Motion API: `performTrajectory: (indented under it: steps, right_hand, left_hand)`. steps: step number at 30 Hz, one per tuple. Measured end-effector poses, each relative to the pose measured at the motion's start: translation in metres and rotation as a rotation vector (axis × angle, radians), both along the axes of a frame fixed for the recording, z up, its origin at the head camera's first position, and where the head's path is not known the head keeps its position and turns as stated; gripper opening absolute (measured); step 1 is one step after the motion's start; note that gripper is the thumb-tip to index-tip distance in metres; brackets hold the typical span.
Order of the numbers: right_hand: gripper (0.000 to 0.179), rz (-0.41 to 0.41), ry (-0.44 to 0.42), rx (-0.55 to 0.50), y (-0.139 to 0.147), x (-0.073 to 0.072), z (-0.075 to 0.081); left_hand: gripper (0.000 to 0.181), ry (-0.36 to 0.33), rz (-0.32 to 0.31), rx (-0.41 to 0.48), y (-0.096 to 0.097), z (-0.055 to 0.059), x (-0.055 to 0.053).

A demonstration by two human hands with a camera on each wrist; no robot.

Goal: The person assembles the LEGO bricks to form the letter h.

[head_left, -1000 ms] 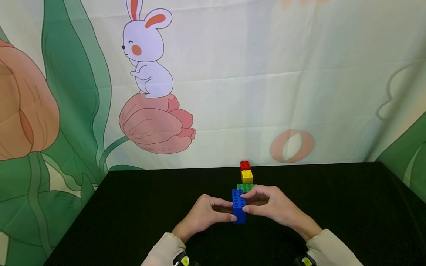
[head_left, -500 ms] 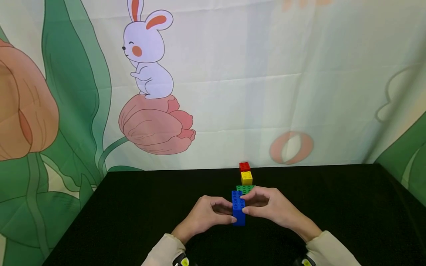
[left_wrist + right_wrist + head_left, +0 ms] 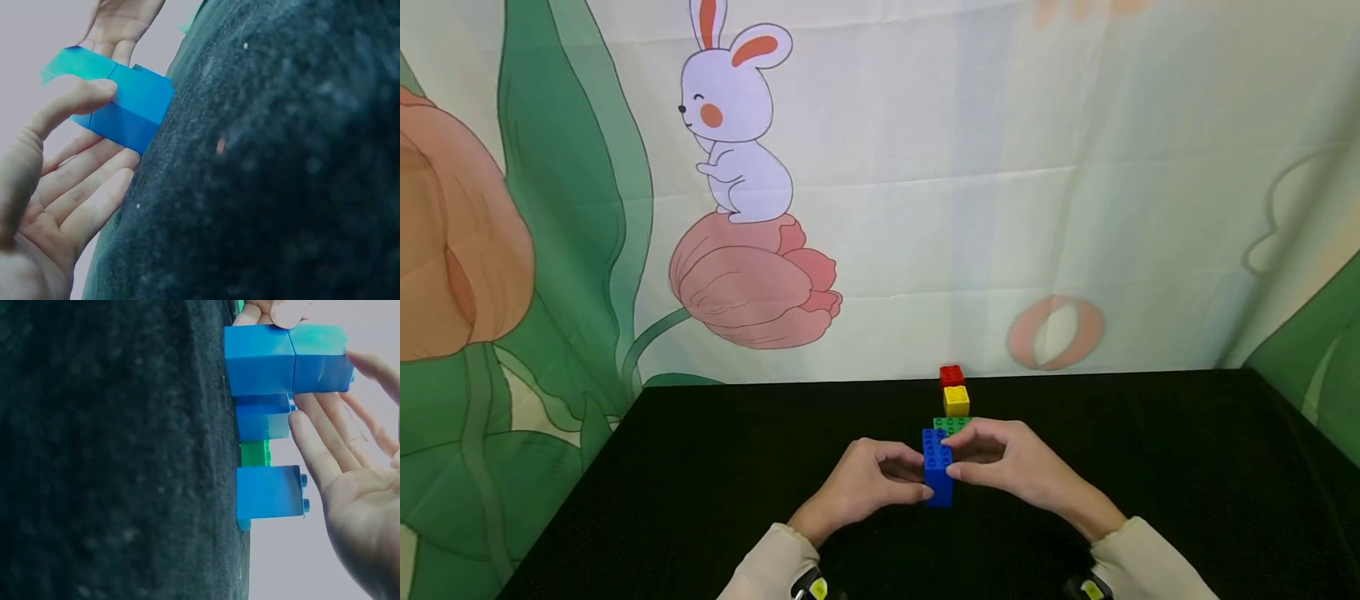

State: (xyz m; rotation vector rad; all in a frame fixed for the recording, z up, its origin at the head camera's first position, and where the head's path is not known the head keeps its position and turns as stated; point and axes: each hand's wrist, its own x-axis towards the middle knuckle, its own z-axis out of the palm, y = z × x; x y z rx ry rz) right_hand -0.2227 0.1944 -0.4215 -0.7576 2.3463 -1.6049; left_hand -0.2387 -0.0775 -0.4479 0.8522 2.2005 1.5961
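Left hand [image 3: 867,479]: gripping stacked blue bricks [image 3: 938,485], lower centre of frame
Right hand [image 3: 1017,462]: pinching their top
Change: almost none this past second; probably steadying or pressing together

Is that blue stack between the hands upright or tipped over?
Upright: the blue stack stands on the black table, its studs facing up in the head view.

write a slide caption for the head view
The left hand and right hand hold stacked blue blocks; a green block, yellow block and red block sit beyond.
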Motion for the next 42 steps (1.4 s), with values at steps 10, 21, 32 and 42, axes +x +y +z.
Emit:
performTrajectory:
  steps: [10,21,32,42]
  right_hand:
    - [0.039,-0.01,-0.001,-0.026,0.004,0.0,0.007]
    - [0.041,-0.132,0.073,-0.004,0.015,0.001,0.019]
    - [0.044,-0.22,0.073,0.03,0.025,-0.005,0.016]
    - [0.047,-0.255,0.075,0.061,0.034,-0.009,0.011]
  left_hand:
    - [0.027,0.05,0.01,0.001,-0.002,0.005,-0.002]
    - [0.028,0.093,0.039,0.013,-0.01,0.015,-0.003]
    - [0.029,0.102,0.091,0.03,-0.019,0.021,-0.009]
    - [0.03,0.119,0.13,0.045,-0.026,0.023,-0.012]
